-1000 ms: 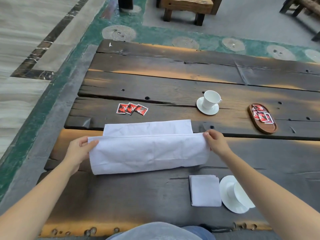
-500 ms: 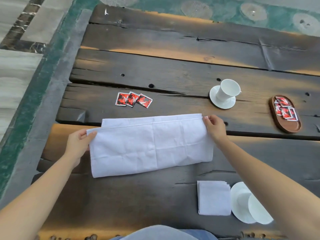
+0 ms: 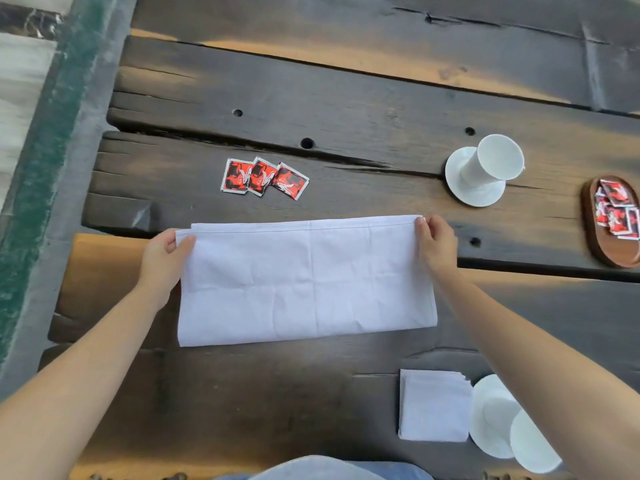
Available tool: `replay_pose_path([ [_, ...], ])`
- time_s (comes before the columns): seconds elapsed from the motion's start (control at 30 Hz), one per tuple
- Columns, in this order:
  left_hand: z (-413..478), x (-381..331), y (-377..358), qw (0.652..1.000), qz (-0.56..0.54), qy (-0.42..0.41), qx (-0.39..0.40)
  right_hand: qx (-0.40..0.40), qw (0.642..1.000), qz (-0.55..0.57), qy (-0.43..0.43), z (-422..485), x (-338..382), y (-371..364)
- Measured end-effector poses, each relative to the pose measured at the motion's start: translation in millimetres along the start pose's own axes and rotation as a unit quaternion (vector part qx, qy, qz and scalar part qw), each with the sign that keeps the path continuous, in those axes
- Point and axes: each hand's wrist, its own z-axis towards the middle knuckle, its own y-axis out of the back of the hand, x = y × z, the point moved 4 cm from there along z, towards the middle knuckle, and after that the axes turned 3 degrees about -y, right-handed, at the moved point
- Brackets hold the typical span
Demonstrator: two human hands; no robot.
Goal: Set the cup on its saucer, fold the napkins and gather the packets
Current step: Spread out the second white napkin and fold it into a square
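A white cloth napkin lies folded in half on the dark wooden table. My left hand pinches its far left corner and my right hand pinches its far right corner. Three red packets lie beyond the napkin. A white cup stands on its saucer at the far right. A second folded napkin lies near me, beside another cup on a saucer, partly hidden by my right forearm.
A wooden oval tray holding several red packets sits at the right edge. The table's left edge drops to a grey and green floor border. Bolt holes and cracks mark the planks.
Both hands carried the napkin's upper edge away from me until it met the far edge, laying the fold flat. The camera tilted further down.
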Motion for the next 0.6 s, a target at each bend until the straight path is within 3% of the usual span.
replay_pose_path([
  [0.3,11,-3,-4,0.995,0.096,-0.014,-0.029,-0.006,0.999,-0.052,0.004,13,3,-4],
  [0.6,20,5,-1,0.996,0.084,0.008,-0.032,-0.005,0.996,-0.084,-0.019,16,3,-7],
])
